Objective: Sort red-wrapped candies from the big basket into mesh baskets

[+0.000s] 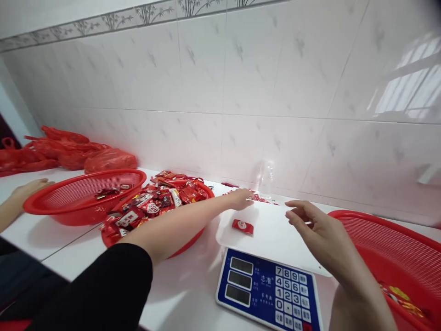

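Note:
A digital scale with a blue keypad (pixel 268 289) stands on the white table, and one red wrapped packet (pixel 243 226) lies on its white tray (pixel 275 230). My left hand (pixel 241 198) reaches over the tray's back left corner, near small red items (pixel 263 198) by the wall; its fingers point away and whatever they touch is hidden. Above the tray's right side hangs my right hand (pixel 312 225), thumb and fingers apart, holding nothing. Left of the scale, under my left forearm, a red basket (pixel 203 234) is heaped with red wrapped sweets (pixel 151 207).
Farther left is another red basket (pixel 86 214) with a few packets, beside another person's hand (pixel 32 188). Red plastic bags (pixel 69 151) lie at the back left. A red basket (pixel 396 239) with some sweets stands at the right. A tiled wall (pixel 255 92) closes off the back.

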Tool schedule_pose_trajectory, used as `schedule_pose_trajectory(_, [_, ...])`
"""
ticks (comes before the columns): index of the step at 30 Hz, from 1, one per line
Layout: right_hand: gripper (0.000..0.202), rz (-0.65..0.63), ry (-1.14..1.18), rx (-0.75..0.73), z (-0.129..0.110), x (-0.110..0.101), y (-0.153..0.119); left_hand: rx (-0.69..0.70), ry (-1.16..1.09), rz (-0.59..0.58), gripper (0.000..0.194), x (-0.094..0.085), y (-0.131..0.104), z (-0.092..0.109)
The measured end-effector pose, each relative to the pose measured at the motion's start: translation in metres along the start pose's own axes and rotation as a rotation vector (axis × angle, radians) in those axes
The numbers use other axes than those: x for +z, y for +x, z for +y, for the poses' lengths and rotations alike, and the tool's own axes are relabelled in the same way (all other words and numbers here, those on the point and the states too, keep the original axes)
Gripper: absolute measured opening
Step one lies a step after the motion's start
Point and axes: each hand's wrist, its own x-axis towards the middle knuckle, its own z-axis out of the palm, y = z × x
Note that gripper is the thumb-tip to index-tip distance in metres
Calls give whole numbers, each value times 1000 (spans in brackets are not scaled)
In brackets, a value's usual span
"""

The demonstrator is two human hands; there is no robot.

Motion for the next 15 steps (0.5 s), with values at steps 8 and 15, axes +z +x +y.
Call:
schedule_pose_trajectory(8, [31,-37,-68,23,6,8,1,-143,51,-358,28,-65,-113,-49])
schedule_pose_trajectory(15, [34,-100,-111,-13,6,18,3,-229,19,-398,67,-31,-155,-72])
